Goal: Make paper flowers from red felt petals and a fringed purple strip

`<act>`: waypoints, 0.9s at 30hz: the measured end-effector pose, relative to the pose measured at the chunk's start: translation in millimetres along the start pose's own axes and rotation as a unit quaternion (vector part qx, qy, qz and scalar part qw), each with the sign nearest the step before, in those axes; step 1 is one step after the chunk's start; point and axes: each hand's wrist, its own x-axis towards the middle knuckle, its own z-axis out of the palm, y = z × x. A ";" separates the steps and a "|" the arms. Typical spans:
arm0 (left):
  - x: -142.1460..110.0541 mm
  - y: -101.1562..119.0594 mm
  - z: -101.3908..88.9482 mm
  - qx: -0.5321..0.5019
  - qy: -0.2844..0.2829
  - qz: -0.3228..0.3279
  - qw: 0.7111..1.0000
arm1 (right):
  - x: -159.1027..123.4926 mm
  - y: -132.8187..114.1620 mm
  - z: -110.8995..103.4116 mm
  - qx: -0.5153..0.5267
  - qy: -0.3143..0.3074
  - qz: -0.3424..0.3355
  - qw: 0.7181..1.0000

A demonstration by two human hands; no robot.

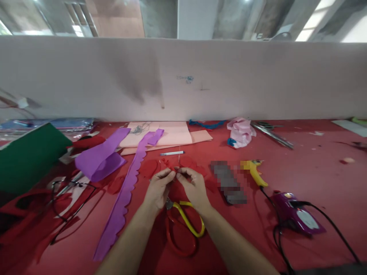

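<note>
My left hand (160, 187) and my right hand (193, 186) meet over the red table (315, 172), fingers pinched together on a small red felt piece (174, 168); a thin needle or wire (179, 154) seems to rise from between them. Under my wrists lie scissors with one yellow and one red handle (186, 225). More red felt petals (150, 168) lie just beyond my fingers, and a white pen (172, 153) rests past them.
A purple scalloped felt strip (123, 198) runs left of my hands, with purple felt folds (100, 158) and green felt (28, 156) further left. Peach sheets (169, 133) lie at the back. A yellow glue gun (254, 172), a purple iron (295, 215) with black cord, and a pink cloth (241, 131) are at right.
</note>
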 end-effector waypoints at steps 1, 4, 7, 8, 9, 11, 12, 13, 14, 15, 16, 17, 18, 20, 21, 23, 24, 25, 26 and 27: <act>1.3 -0.3 -0.8 -0.001 0.007 0.010 1.000 | 0.5 0.1 0.4 0.001 -0.002 0.006 1.000; 4.9 -1.1 -3.9 -0.005 0.030 0.036 0.999 | -0.1 -1.8 2.3 0.004 -0.002 0.019 1.000; 5.7 -1.6 -5.4 -0.001 0.037 0.061 0.997 | -1.9 -4.5 3.5 0.009 0.006 0.022 1.000; 5.1 -1.9 -4.9 0.003 0.035 0.066 0.997 | -2.2 -4.7 3.6 0.017 0.008 0.025 1.000; 4.2 -2.3 -3.8 0.005 0.031 0.064 0.997 | -2.1 -4.2 3.5 0.028 0.010 0.030 0.999; 1.9 -3.5 -0.4 0.003 0.016 0.042 0.999 | -1.1 -1.8 2.8 0.065 0.009 0.048 0.997; 0.9 -4.3 1.5 0.000 0.005 0.027 1.000 | -0.2 0.0 2.4 0.088 0.007 0.060 0.994; 0.2 -5.0 3.1 -0.004 -0.006 0.015 1.000 | 0.8 1.9 2.0 0.111 0.004 0.071 0.991; -0.2 -5.5 4.4 -0.006 -0.016 0.010 1.000 | 1.9 3.7 1.6 0.134 0.001 0.082 0.988; -0.2 -5.9 5.3 -0.006 -0.019 0.009 1.000 | 2.9 5.3 1.4 0.153 -0.002 0.091 0.984; 0.0 -6.0 5.6 -0.006 -0.016 0.010 1.000 | 3.6 6.5 1.2 0.168 -0.004 0.099 0.981; 0.2 -5.8 5.7 -0.007 -0.010 0.014 1.000 | 4.1 7.4 1.1 0.180 -0.007 0.105 0.978; 0.3 -5.4 5.5 -0.007 -0.005 0.018 1.000 | 4.3 7.9 1.1 0.190 -0.009 0.111 0.976; 0.0 -4.1 5.2 -0.002 -0.004 0.029 1.000 | 4.1 8.1 1.3 0.202 -0.011 0.120 0.972; -0.4 -3.4 5.2 0.004 -0.010 0.034 0.999 | 3.7 8.0 1.5 0.205 -0.013 0.124 0.971; -1.1 -2.3 5.0 0.020 -0.017 0.042 0.999 | 3.0 7.9 2.1 0.206 -0.015 0.131 0.970; -1.2 -1.9 4.7 0.026 -0.016 0.045 0.999 | 2.7 7.9 2.5 0.204 -0.018 0.134 0.970; -0.9 -1.6 4.2 0.030 -0.013 0.048 0.998 | 2.5 8.1 2.9 0.199 -0.020 0.136 0.970; -0.2 -1.4 3.4 0.030 -0.009 0.052 0.998 | 2.3 8.4 3.1 0.192 -0.022 0.136 0.972; 0.8 -1.3 2.3 0.029 -0.004 0.057 0.998 | 2.2 8.8 3.1 0.182 -0.021 0.135 0.974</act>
